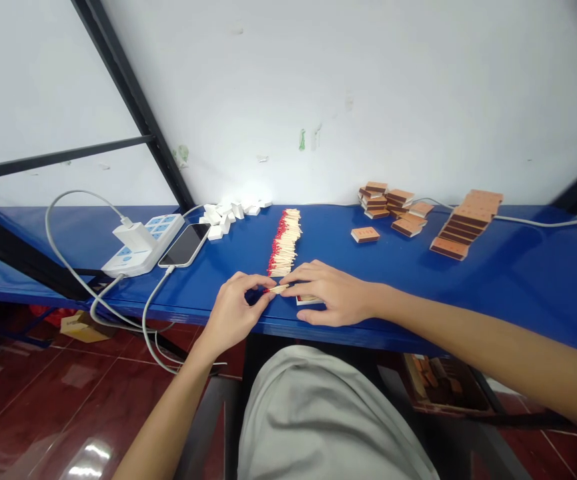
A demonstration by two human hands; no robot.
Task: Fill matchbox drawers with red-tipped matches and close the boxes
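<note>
1. Far left of the match row (285, 243), a power strip (161, 232) lies on the blue tabletop (528, 293), with a charger (134, 239) plugged into it.
2. Between strip and row lies a phone (185, 245), a white cable (151, 300) running from its near end.
3. Left of the row's far end, white pieces (225, 217) sit in a loose heap.
4. Just in front and to the left of the row, the left hand (235, 307) pinches a few matches (280, 289) between thumb and finger, red heads toward the left.
5. The row itself runs away from the person, red heads on its left.
6. Just in front and to the right of the row, the right hand (331, 293) has fingertips at those matches' pale ends and arches over a tray (309, 300) of matches; I cannot tell whether it grips the tray.
7. Right of the row lies a single matchbox (365, 235), with a jumbled pile (393, 203) behind it.
8. Farthest right of the row, more matchboxes form a leaning stack (468, 223).
</note>
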